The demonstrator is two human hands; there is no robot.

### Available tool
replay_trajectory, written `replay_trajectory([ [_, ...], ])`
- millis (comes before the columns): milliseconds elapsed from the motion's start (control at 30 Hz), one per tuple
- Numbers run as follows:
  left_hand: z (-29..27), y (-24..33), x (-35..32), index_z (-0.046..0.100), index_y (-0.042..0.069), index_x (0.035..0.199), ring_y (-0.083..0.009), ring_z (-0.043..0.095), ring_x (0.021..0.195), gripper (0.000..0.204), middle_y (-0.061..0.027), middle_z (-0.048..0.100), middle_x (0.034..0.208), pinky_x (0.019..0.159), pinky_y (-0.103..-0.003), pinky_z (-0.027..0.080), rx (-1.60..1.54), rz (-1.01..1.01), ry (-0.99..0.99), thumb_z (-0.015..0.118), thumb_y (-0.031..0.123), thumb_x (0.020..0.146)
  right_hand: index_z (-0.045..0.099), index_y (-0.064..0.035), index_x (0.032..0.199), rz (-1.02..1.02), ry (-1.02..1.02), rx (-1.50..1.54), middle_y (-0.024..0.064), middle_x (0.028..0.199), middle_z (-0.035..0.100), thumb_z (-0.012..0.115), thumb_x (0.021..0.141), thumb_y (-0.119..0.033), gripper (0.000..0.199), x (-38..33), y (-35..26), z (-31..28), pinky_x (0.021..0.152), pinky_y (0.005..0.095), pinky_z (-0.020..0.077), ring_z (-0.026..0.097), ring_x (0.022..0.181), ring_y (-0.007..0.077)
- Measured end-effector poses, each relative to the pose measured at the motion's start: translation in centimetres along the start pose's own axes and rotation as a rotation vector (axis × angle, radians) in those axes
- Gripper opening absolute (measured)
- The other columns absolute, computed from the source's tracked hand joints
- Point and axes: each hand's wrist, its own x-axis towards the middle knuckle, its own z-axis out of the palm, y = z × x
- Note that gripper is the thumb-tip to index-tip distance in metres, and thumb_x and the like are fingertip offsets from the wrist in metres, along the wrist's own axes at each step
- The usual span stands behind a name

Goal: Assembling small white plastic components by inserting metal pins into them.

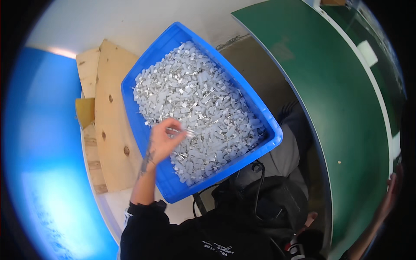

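My left hand (162,141) is over the near left part of a blue plastic bin (271,125). Its thumb and fingers are closed in a pinch on a small whitish piece with a shiny metal part (189,132), slightly blurred. Beneath it the bin holds a deep heap of small white plastic pieces with metal pins (208,99). Far to the right, my right hand (391,193) lies along the outer white edge of a green tabletop (346,130). Its fingers look stretched out, though they are dim near the picture's rim.
Left of the bin are plywood boards (115,130) and a small yellowish block (85,112), beside a bright blue surface (47,151). A pale wall (130,21) stands behind. Close to my body are a black bag (277,199) and a dark cable (260,182). A tiny light piece (339,162) lies on the tabletop.
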Motion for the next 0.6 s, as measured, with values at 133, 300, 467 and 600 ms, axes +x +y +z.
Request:
replay_trajectory([
  [133, 6.1, 11.7, -1.6, 0.061, 0.001, 0.093, -0.0111, 0.062, 0.082, 0.018, -0.0031, 0.062, 0.091, 0.071, -0.023, 0.053, -0.587, 0.061, -0.341, 0.071, -0.002, 0.079, 0.069, -0.008, 0.106, -0.651, -0.377, -0.073, 0.0178, 0.11, 0.06, 0.074, 0.067, 0.0, 0.041, -6.9, -12.8, 12.5, 0.064, 0.0315, 0.0545, 0.064, 0.086, 0.0256],
  [300, 10.8, 18.1, -1.8, 0.057, 0.0, 0.095, -0.0086, 0.061, 0.08, 0.018, -0.0045, 0.061, 0.089, 0.069, -0.024, 0.054, -0.761, 0.051, -0.899, 0.069, -0.001, 0.082, 0.072, -0.0066, 0.092, -0.89, -0.101, 0.116, 0.0117, 0.092, 0.063, 0.073, 0.063, -0.006, 0.029, -8.4, -16.0, 16.6, 0.056, 0.0241, 0.0517, 0.062, 0.068, 0.0176],
  [467, 12.9, 19.8, -2.3, 0.054, -0.001, 0.096, -0.0095, 0.062, 0.08, 0.019, -0.0067, 0.061, 0.089, 0.064, -0.022, 0.056, -0.929, -0.083, -1.008, 0.068, 0.001, 0.084, 0.07, 0.0019, 0.093, -0.744, -0.017, 0.136, 0.0125, 0.091, 0.064, 0.07, 0.06, -0.004, 0.034, -10.3, -13.5, 15.1, 0.056, 0.0254, 0.0537, 0.064, 0.068, 0.0198],
  [600, 13.4, 20.1, -2.6, 0.052, -0.005, 0.099, -0.0151, 0.064, 0.078, 0.018, -0.0109, 0.058, 0.091, 0.066, -0.027, 0.058, -0.9, -0.124, -1.014, 0.06, -0.009, 0.084, 0.069, 0.0024, 0.092, -0.733, -0.036, 0.135, 0.0121, 0.088, 0.063, 0.069, 0.059, -0.003, 0.033, -11.1, -12.0, 15.0, 0.055, 0.0253, 0.0529, 0.064, 0.068, 0.0208],
])
